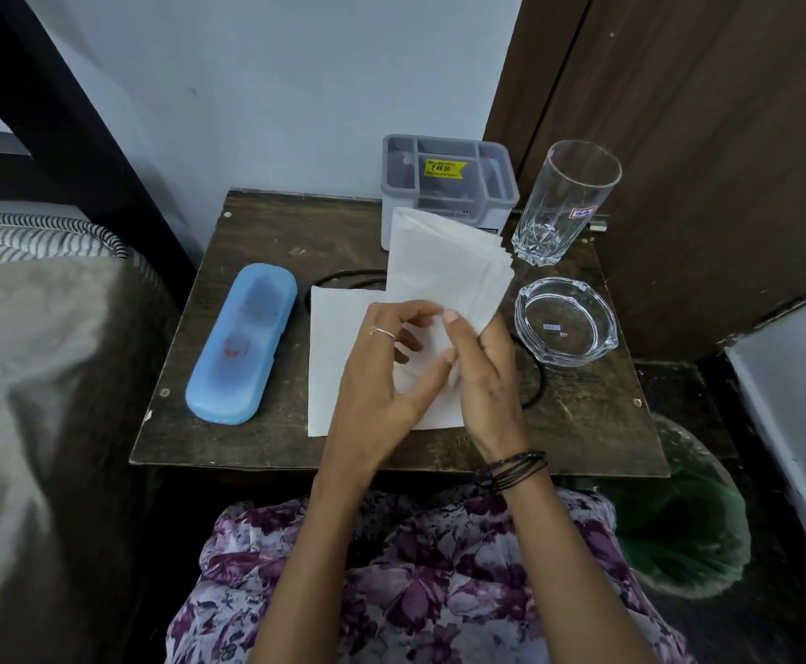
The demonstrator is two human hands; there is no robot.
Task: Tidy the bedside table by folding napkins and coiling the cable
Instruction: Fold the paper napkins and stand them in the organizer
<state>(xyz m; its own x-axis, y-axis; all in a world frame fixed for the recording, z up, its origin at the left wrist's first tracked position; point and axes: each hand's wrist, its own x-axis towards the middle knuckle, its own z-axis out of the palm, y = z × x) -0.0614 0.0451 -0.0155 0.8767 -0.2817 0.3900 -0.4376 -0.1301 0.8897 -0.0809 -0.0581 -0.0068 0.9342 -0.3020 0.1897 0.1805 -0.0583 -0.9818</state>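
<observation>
Over the middle of the dark wooden bedside table (257,232), both hands work a white napkin (444,266). Left hand (381,371), ring on one finger, curls its fingertips onto the napkin's near edge. Right hand (482,371) pinches the same edge between thumb and fingers; the sheet stands raised, fanned toward the far side. A second napkin (334,357) lies flat beneath them. Black cable (343,278) loops out from under the napkins, partly hidden. Blue case (243,342) lies to the left. Grey organiser (448,184) at far edge; tall glass (563,203) and glass ashtray (564,321) to the right.
</observation>
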